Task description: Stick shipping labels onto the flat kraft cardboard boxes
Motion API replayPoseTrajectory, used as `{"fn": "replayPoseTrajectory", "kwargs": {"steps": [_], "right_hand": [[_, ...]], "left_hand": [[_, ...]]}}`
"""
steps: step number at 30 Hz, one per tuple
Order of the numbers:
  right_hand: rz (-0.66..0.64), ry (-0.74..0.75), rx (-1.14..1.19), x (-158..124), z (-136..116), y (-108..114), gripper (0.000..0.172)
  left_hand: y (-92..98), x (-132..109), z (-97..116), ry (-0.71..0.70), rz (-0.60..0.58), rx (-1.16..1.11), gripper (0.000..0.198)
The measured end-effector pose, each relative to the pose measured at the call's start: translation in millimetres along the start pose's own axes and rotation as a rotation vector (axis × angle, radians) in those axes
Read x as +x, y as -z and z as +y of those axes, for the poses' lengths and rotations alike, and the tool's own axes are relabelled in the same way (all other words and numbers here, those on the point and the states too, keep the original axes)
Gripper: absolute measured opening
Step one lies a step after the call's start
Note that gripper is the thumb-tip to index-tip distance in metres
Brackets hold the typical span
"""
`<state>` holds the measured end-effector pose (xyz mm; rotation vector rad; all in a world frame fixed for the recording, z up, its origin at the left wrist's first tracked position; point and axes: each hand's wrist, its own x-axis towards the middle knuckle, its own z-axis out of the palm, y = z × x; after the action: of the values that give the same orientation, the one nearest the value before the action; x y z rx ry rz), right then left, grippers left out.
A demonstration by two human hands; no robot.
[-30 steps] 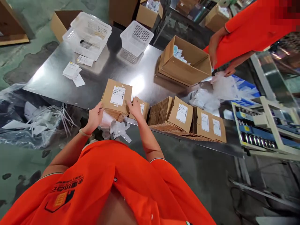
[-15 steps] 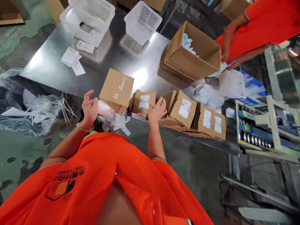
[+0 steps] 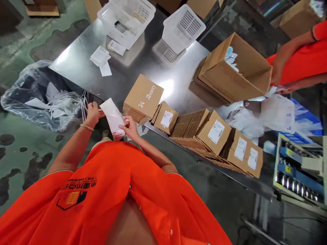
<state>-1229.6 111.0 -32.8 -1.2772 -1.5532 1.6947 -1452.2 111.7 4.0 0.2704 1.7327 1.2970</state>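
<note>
My right hand (image 3: pixel 130 128) pinches the lower right edge of a white label sheet (image 3: pixel 111 115), which has red and yellow print along its bottom end. My left hand (image 3: pixel 93 114) is at the sheet's left edge, its fingers reaching partly behind it and closed against it. Just right of the sheet, on the steel table's near edge, is a stack of flat brown cartons (image 3: pixel 143 95) with white lettering. Farther right stand folded cartons (image 3: pixel 167 119) with a white label on the front one, then a long row of labelled cartons (image 3: pixel 216 131).
A plastic-lined bin (image 3: pixel 51 105) with paper scraps stands at the left. White baskets (image 3: pixel 182 30) and loose white labels (image 3: pixel 100 58) lie on the steel table (image 3: pixel 76 64). An open carton (image 3: pixel 232 75) sits farther back, near a co-worker's arm (image 3: pixel 293 51).
My right hand has left the folded cartons and moved left to grip the sheet. The sheet has turned upright, its printed end now visible. The view has shifted left.
</note>
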Motion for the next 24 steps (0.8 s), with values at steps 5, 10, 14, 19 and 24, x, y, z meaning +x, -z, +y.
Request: {"fn": "replayPoseTrajectory", "kwargs": {"steps": [5, 10, 14, 19, 24], "right_hand": [[-0.005, -0.009, 0.020, 21, -20, -3, 0.023], [0.018, 0.022, 0.013, 27, -32, 10, 0.025], [0.001, 0.103, -0.072, 19, -35, 31, 0.027], [0.188, 0.328, -0.384, -9, -43, 44, 0.009], [0.422, 0.524, -0.524, 2, -82, 92, 0.014]], "left_hand": [[5.9, -47, -42, 0.148, -0.274, 0.019, 0.112], [-9.5, -67, -49, -0.126, -0.475, 0.084, 0.093], [-27.3, -59, -35, -0.131, -0.431, 0.142, 0.076], [-47.8, -57, -17, -0.209, -0.426, 0.260, 0.073], [-57.0, -64, -10, -0.036, -0.675, 0.253, 0.065]]}}
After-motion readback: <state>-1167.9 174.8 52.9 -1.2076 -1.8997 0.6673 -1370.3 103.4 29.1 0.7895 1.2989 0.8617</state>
